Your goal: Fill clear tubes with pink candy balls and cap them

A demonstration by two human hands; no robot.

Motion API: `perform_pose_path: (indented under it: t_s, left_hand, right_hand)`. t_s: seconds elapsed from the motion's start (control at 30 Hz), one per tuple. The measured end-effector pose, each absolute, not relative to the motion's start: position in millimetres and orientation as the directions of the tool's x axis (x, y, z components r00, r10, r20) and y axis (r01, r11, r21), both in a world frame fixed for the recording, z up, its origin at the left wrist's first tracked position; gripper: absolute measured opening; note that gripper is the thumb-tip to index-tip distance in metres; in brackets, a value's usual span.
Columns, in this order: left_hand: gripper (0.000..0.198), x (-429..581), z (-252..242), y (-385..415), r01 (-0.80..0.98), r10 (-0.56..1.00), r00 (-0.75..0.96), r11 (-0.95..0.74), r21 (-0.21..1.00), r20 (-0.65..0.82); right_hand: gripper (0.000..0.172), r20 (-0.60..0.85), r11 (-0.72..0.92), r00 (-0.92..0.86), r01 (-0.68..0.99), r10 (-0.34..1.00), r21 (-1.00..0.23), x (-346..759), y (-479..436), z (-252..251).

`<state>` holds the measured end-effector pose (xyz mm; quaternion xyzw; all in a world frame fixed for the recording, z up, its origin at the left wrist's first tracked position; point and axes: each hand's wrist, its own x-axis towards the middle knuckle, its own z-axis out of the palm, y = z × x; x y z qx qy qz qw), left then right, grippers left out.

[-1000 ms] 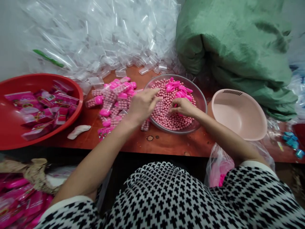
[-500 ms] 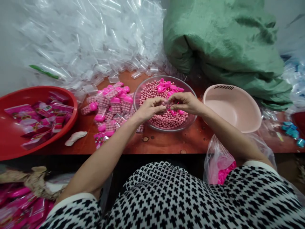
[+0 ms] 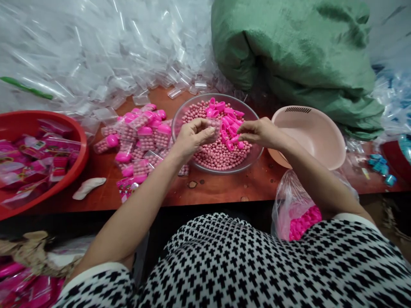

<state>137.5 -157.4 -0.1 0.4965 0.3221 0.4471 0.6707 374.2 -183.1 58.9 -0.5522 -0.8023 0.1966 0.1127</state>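
My left hand [image 3: 196, 136] is closed around a small clear plastic container [image 3: 213, 124] filled with pink balls, above the left half of a clear bowl [image 3: 183, 155]. My right hand [image 3: 259, 133] is over the bowl's right side, thumb and fingers pinched on a bright pink plastic cap [image 3: 235, 139]. Loose pink caps [image 3: 228, 124] lie in a heap on the pink balls [image 3: 221, 159] inside the bowl. Left of the bowl is a pile of filled containers with pink caps [image 3: 146, 130].
A red basin [image 3: 84, 149] with pink packets stands at the left, a pale pink basin [image 3: 337, 147] at the right. Clear empty containers [image 3: 128, 55] are heaped behind, beside a green sack [image 3: 298, 55]. A plastic bag of pink pieces [image 3: 303, 222] hangs at the table's front edge.
My hands, close together over the bowl before, are now apart. The right hand has moved to the pink caps, while the left still holds the container. The view has shifted slightly.
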Motion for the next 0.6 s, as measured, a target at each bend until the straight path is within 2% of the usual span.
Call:
perform_pose_path:
  t_s: [0.1,0.2,0.27,0.37,0.47,0.53,0.6]
  left_hand:
    - [0.041,138.1,2.0,-160.6,-0.289,0.913,0.406,0.098,0.952,0.029]
    - [0.042,138.0,1.9,-162.5,-0.271,0.908,0.417,0.08,0.959,0.042]
    - [0.042,137.5,1.2,-162.8,-0.256,0.908,0.416,0.067,0.964,0.048]
    - [0.041,136.9,0.5,-162.7,-0.253,0.913,0.405,0.059,0.966,0.05]
    - [0.037,136.3,0.1,-162.4,-0.236,0.913,0.404,0.05,0.97,0.052]
    - [0.034,136.0,-1.0,-161.8,-0.2,0.902,0.427,0.022,0.98,0.067]
    - [0.031,135.9,-2.6,-161.2,-0.146,0.885,0.454,-0.041,0.988,0.104]
  right_hand:
    - [0.014,-0.16,0.28,-0.324,0.928,0.932,-0.246,362.7,-179.5,45.1]
    - [0.023,-0.247,0.199,-0.211,0.977,0.946,-0.07,341.3,-179.1,29.0]
    - [0.032,-0.257,0.149,-0.142,0.989,0.956,0.004,328.2,-179.5,20.0]
    - [0.027,-0.249,0.133,-0.117,0.99,0.962,0.049,320.8,-177.6,12.2]
    - [0.018,-0.183,0.12,-0.127,0.992,0.975,-0.049,332.3,-172.2,12.6]
    - [0.021,-0.119,0.106,-0.139,0.964,0.983,-0.246,345.8,-169.1,16.9]
    - [0.028,-0.054,0.114,-0.167,0.845,0.985,-0.522,357.2,-168.6,23.2]
